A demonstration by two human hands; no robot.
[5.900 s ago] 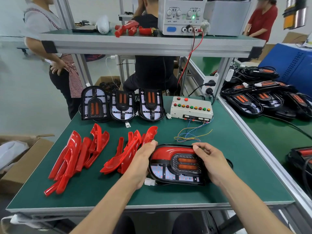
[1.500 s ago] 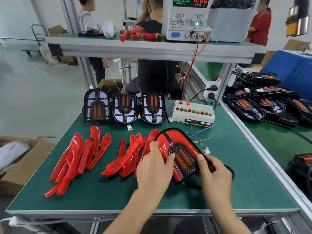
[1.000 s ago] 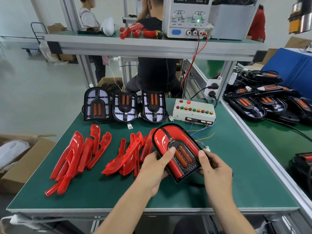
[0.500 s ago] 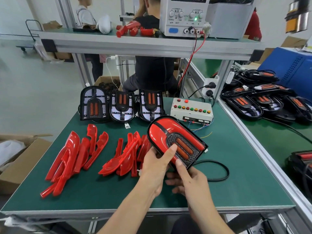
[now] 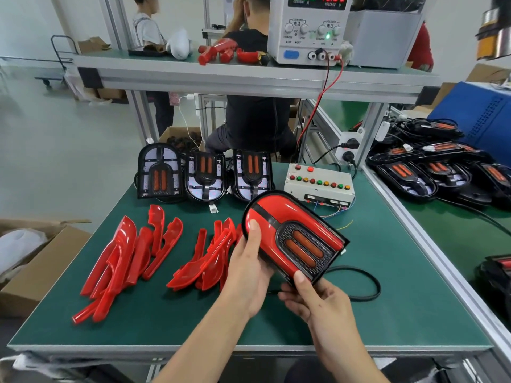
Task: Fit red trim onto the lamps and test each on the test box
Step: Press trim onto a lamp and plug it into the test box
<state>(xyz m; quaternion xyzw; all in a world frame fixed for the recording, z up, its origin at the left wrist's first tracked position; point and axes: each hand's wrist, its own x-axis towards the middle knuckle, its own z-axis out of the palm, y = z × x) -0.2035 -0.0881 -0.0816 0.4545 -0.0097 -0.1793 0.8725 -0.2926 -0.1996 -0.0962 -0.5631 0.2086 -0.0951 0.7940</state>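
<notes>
A green-matted workbench (image 5: 401,313) with an aluminium frame stood in a pale-floored workshop, under a raised shelf (image 5: 221,76) that carried a white bench power supply (image 5: 307,29) with lit digits, and several people were at benches beyond it. Three untrimmed black lamps with white reflector panels and orange bars (image 5: 204,176) leaned in a row along the far edge, just beside a cream test box with coloured buttons (image 5: 319,185), from which thin coloured wires spilled onto the mat. Two heaps of loose glossy red plastic trim pieces (image 5: 130,258) lay on the left half of the bench, too overlapped to count. Held above the mat, tilted, was one black lamp fitted with red trim (image 5: 293,236); the left hand (image 5: 249,275) gripped its rounded end with the thumb laid on the red face, and the right hand (image 5: 315,297) pinched its square lower corner with the thumb on top and fingers curled beneath. Its black cable (image 5: 370,283) looped on the mat to the right. On the neighbouring bench at right, a pile of black lamps (image 5: 442,172) lay tangled in cords, and an open cardboard box (image 5: 33,261) sat on the floor at left
</notes>
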